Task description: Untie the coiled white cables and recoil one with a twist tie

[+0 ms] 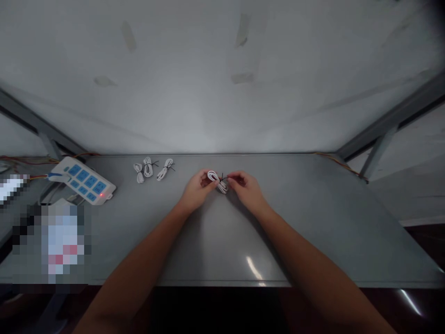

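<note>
Cable bundle [221,186], frame centre: left hand [195,189] pinches its coil; right hand [247,189] pinches at the black tie [223,178]. Risk: a one-sided tug on the tie could loosen the coil.

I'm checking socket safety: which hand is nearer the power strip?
Left. The left hand is right of the power strip, past three cable bundles; the right hand is farther right, across the held bundle.

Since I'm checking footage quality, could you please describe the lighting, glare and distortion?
Head view: dim, greyish light; glare streak on the tabletop; upper right corner dark; wide-angle stretching toward the sides; pixelation at left; cable bundle slightly soft.
</note>
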The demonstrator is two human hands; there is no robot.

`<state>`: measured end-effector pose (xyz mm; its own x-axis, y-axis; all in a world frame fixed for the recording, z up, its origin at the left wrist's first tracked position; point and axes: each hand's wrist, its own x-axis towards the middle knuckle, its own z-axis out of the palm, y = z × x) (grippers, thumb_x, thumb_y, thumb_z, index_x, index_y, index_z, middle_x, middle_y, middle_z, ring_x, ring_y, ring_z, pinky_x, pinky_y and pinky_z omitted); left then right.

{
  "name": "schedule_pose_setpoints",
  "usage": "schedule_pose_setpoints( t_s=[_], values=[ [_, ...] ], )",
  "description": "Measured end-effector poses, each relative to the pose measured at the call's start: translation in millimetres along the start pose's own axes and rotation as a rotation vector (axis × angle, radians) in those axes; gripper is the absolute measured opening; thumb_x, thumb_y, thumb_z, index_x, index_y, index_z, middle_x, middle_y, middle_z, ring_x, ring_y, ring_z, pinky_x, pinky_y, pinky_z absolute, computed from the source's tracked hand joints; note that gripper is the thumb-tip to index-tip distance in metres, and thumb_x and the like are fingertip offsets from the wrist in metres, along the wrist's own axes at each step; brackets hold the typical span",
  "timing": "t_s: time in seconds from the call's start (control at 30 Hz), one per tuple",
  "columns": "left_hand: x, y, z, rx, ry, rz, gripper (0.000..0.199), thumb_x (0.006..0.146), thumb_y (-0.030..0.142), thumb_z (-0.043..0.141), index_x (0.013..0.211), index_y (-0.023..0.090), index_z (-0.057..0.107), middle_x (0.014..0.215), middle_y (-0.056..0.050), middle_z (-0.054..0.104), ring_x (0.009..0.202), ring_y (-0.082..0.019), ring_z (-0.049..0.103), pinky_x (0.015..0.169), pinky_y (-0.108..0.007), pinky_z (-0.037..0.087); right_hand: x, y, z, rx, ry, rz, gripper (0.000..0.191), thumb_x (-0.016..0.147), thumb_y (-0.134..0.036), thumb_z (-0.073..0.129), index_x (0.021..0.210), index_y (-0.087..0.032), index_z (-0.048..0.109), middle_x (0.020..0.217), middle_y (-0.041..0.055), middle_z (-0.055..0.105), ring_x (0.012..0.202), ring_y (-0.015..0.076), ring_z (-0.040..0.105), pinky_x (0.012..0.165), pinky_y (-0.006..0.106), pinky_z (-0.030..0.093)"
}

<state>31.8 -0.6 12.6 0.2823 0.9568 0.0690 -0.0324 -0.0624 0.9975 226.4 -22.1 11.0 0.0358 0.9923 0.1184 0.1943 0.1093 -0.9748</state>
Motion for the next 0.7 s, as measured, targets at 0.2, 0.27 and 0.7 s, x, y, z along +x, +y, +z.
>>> schedule_pose_setpoints(
  t_s=[0.2,0.27,0.7],
  values=[
    [-2,0,-0.5,0.105,0.048,0.022,0.044,0.085,0.049,0.075,0.113,0.015,0.070,0.102,-0.008,0.075,0.093,-0.020,0.069,0.090,-0.033,0.052,-2,-11,2,0.268,-0.112,0.240,0.035,0.081,-0.054,0.071,0.074,-0.020,0.067,0.062,0.0009,0.066,0.053,0.0133,0.057,0.051,0.027,0.046],
    [-4,3,0.0,0.190,0.054,0.044,0.040,0.088,0.047,0.072,0.114,0.015,0.073,0.104,-0.009,0.076,0.093,-0.020,0.069,0.089,-0.033,0.053,-4,-16,2,0.330,-0.205,0.353,0.042,0.084,-0.059,0.067,0.070,-0.019,0.067,0.057,0.0013,0.064,0.046,0.0124,0.054,0.044,0.026,0.041],
    [-9,13,3.8,0.399,-0.032,0.276,0.021,0.089,0.032,0.072,0.108,0.027,0.081,0.109,-0.007,0.078,0.101,-0.022,0.072,0.097,-0.038,0.054,-4,-22,-6,0.488,-0.350,0.348,0.038,0.071,-0.051,0.088,0.078,-0.018,0.070,0.067,0.0016,0.071,0.051,0.0122,0.063,0.047,0.025,0.050]
  ],
)
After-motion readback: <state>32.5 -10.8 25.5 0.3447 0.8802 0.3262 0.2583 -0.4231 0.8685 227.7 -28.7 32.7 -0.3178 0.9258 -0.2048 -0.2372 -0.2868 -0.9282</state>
